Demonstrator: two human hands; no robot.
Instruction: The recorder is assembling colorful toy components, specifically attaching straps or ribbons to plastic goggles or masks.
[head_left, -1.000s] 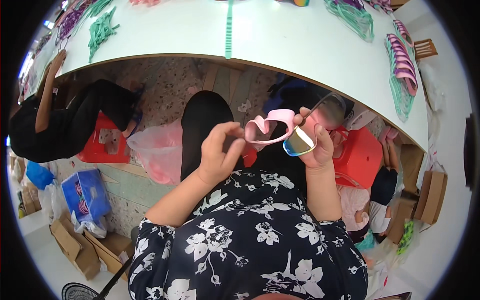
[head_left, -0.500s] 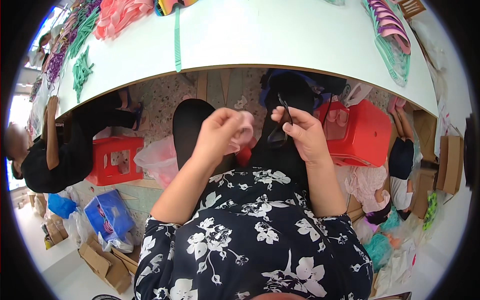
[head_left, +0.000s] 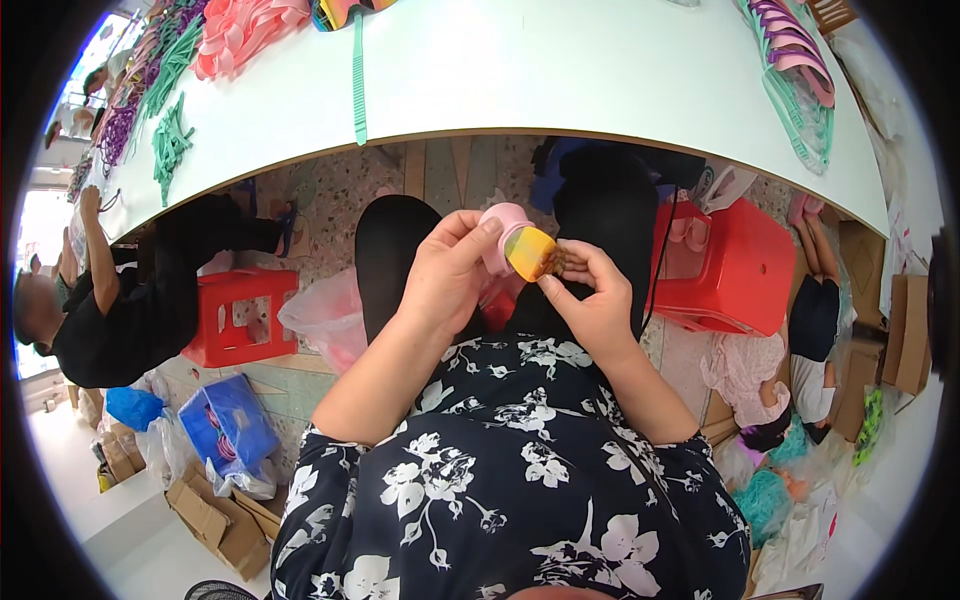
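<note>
Over my lap, below the white table's edge, both hands hold a small pair of pink sunglasses (head_left: 512, 240) with mirrored yellow-orange lenses. My left hand (head_left: 450, 275) grips the pink frame from the left. From the right, the fingertips of my right hand (head_left: 590, 290) pinch the lens side. The glasses look folded, and their arms are hidden behind my fingers.
The white table (head_left: 600, 80) curves across the top, carrying green strips (head_left: 358, 70), pink frames (head_left: 240, 30) and stacked frames (head_left: 800, 70) at the right. Red plastic stools (head_left: 725, 265) (head_left: 235, 310) stand under it. A seated person (head_left: 100, 320) is at left; cardboard boxes and bags lie around.
The sunglasses were held open a second ago and are now closed up between both hands. My hands have come closer together in front of my lap.
</note>
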